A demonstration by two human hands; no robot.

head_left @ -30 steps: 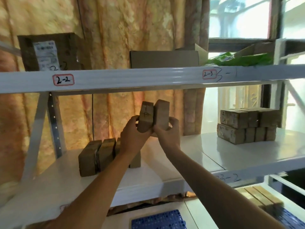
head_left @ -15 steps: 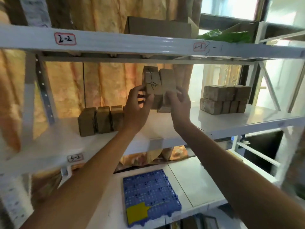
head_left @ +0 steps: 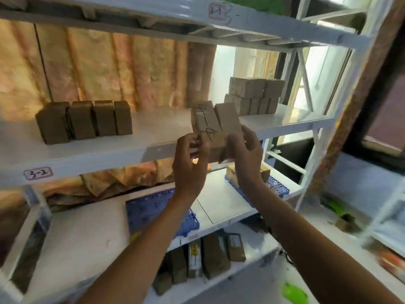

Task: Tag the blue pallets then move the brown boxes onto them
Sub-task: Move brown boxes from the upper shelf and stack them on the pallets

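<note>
- We are in the moving half of the job: we hold two brown cardboard boxes (head_left: 215,130) side by side, in the air in front of the front edge of the white metal middle shelf (head_left: 87,156) labelled 3-2, touching no shelf.
- Our left hand (head_left: 190,163) grasps the left box, the one with black handwriting on its face, fingers curled round its lower edge.
- Our right hand (head_left: 248,156) grasps the right box from the other side, palm against it and fingers wrapped behind; the two boxes are pressed together between the hands.
- The nearer blue plastic grid pallet (head_left: 151,207) lies on the white lower shelf (head_left: 76,233), below the hands and partly hidden by the left forearm. A yellow patch shows near its front edge; whether that is the tag we cannot tell through the blur.
- A second blue grid pallet (head_left: 276,185) sits toward the right end of the lower shelf and carries at least one small brown box (head_left: 233,173).
- A row of four dark brown boxes (head_left: 84,120) stands on the left part of the middle shelf, and a stack of brown boxes (head_left: 254,95) sits near its back right corner, so we judge much of the moving remains.
- Next, we judge, the pair must come down under the middle shelf's edge and onto a pallet, squeezed together so neither slips, then set flat on the grid.
</note>
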